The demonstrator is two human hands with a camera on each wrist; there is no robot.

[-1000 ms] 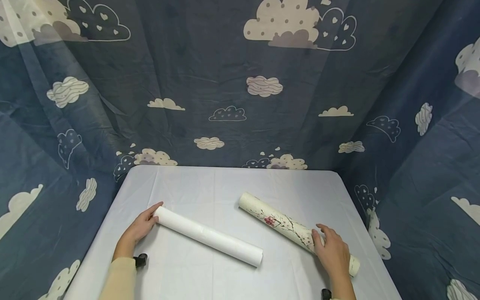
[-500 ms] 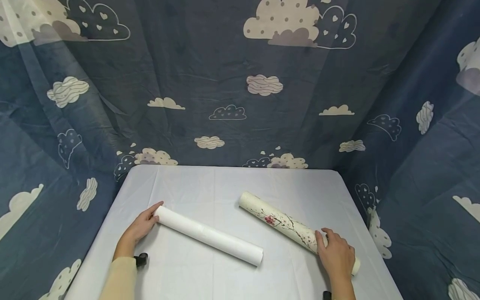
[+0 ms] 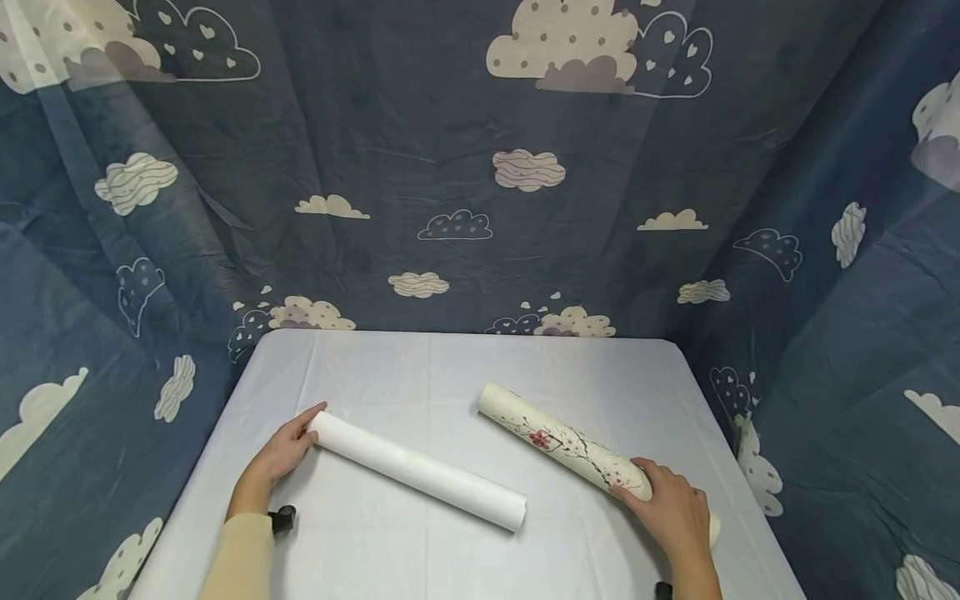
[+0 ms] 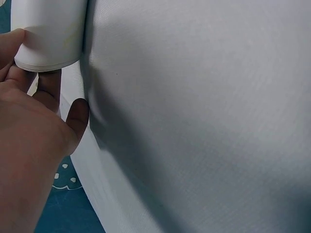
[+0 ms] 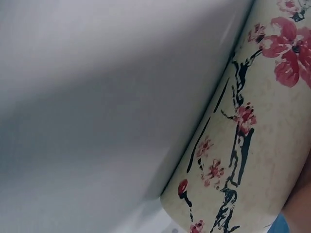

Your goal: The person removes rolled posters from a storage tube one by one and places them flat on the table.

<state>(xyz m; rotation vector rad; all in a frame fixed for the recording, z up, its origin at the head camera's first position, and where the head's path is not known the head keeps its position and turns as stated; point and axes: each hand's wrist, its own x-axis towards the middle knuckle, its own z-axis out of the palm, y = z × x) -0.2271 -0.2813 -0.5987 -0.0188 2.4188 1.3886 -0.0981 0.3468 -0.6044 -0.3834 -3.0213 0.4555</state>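
Note:
A plain white paper roll (image 3: 420, 471) lies slanted on the left half of the table. At its upper left end my left hand (image 3: 281, 450) holds it; in the left wrist view, fingers (image 4: 12, 43) lie along the side and under the rim of the white roll (image 4: 51, 29). On the right, a cream paper roll (image 3: 555, 433) printed with blossom branches slants down toward the lower right. My right hand (image 3: 671, 508) grips it near its lower end, thumb on the near side and fingers across the far side. Blossoms on the cream roll (image 5: 272, 145) fill the right wrist view's right side.
Both rolls lie on a white cloth-covered table (image 3: 375, 358). Dark blue curtains (image 3: 420, 150) with cloud prints hang behind it and along both sides. A strip of white cloth separates the two rolls.
My right hand has slid and turned a little on the cream roll, and its thumb now sits on the near side. The left hand and both rolls stay about where they were.

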